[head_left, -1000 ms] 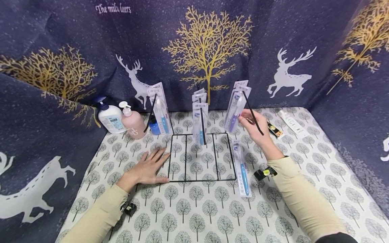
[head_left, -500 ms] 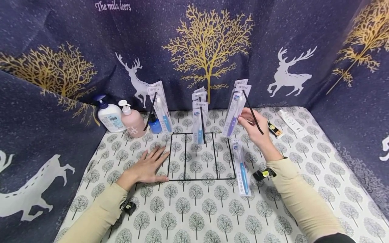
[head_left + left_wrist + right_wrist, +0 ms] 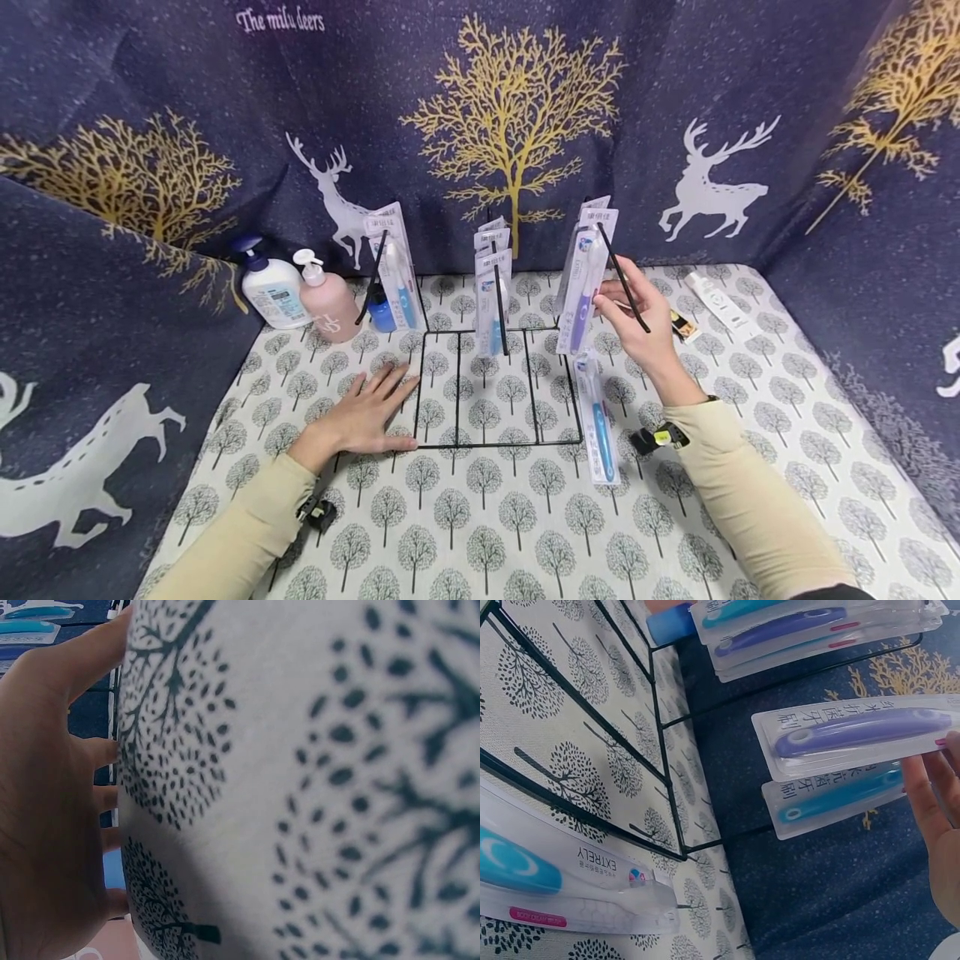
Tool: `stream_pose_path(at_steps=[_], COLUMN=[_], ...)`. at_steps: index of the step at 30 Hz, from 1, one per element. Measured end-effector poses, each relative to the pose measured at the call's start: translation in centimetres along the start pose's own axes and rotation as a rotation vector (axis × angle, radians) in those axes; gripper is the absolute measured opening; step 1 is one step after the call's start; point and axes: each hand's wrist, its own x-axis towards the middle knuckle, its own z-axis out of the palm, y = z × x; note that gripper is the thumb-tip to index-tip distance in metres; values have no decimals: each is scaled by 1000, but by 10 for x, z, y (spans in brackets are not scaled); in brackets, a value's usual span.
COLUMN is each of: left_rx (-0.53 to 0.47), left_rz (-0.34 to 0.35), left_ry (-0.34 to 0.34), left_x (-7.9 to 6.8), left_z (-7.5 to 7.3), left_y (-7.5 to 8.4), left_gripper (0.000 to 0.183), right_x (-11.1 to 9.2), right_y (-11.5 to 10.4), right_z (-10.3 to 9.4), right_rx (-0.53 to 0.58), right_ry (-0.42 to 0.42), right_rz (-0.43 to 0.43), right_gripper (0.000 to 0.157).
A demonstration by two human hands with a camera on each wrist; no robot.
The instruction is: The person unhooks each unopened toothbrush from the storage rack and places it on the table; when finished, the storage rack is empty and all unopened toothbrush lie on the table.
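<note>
My right hand (image 3: pixel 637 321) pinches the edge of a packaged purple toothbrush (image 3: pixel 585 287) hanging at the right prong of a black wire rack (image 3: pixel 498 446). In the right wrist view, fingertips touch the purple toothbrush pack (image 3: pixel 855 739) at its side, and a packaged blue toothbrush (image 3: pixel 836 799) hangs behind it. My left hand (image 3: pixel 367 419) lies spread on the tablecloth, thumb and fingertips at the rack base's left side. In the left wrist view that hand (image 3: pixel 45 802) shows from its side. Another packaged blue toothbrush (image 3: pixel 598 421) lies right of the rack base.
More toothbrush packs hang on the middle prong (image 3: pixel 500 308) and left prong (image 3: pixel 371 279). A white pump bottle (image 3: pixel 276 292), a pink pump bottle (image 3: pixel 330 308) and a blue bottle (image 3: pixel 382 312) stand back left. A white tube (image 3: pixel 723 307) and a black-and-gold pack (image 3: pixel 684 327) lie back right.
My right hand and the purple toothbrush pack have come slightly forward along the prong and to the right, away from the pack behind. The left hand stays in place.
</note>
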Motion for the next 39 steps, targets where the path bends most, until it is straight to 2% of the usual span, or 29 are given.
stream_pose_path(at_steps=[8, 23, 33, 39], left_rx=[-1, 2, -1, -2], left_rz=[3, 0, -5, -5], left_ry=[3, -10, -21, -17], left_x=[-1, -1, -1, -1], left_z=[2, 2, -2, -5], left_y=[1, 2, 4, 5], left_gripper=[102, 102, 102, 102], right_x=[-6, -15, -22, -29], right_y=[-5, -19, -23, -21], right_z=[-1, -1, -6, -11], right_rx=[-23, -10, -34, -17], right_ry=[-23, -69, -89, -103], right_rz=[-34, -23, -37, -58], right_gripper=[57, 57, 68, 68])
